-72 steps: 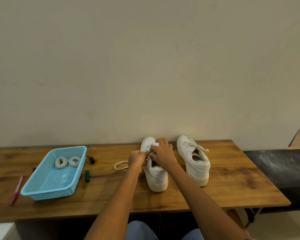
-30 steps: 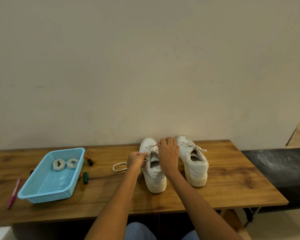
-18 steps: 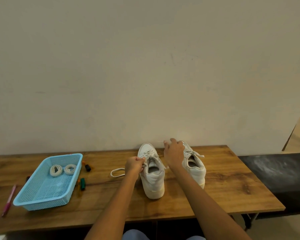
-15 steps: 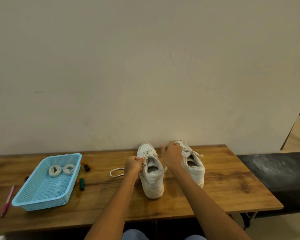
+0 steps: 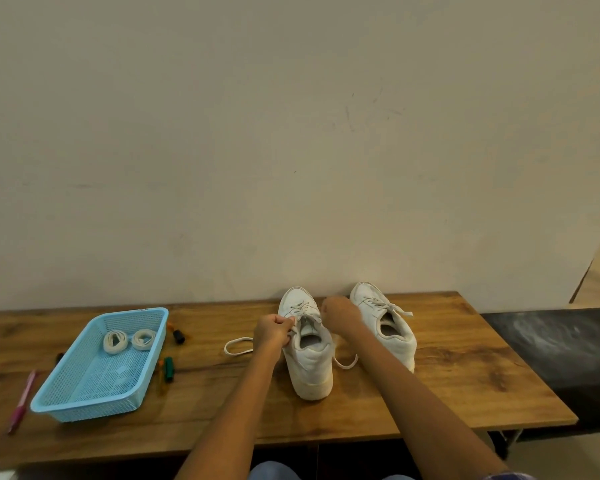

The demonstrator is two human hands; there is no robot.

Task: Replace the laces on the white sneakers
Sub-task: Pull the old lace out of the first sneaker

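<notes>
1. Since half a second ago, our right hand (image 5: 340, 315) has moved a little toward the near sneaker (image 5: 307, 344); a lace loop (image 5: 345, 362) now lies beside its heel.
2. Our left hand (image 5: 273, 331) pinches the lace (image 5: 238, 345) at the eyelets, fingers curled around it.
3. The right hand's fingers are curled; we cannot tell what they hold.
4. Both sneakers stand on the wooden table (image 5: 447, 375), the second sneaker (image 5: 385, 323) just beside the first.
5. Two coiled laces (image 5: 129, 339) lie in the blue basket (image 5: 84, 407).
</notes>
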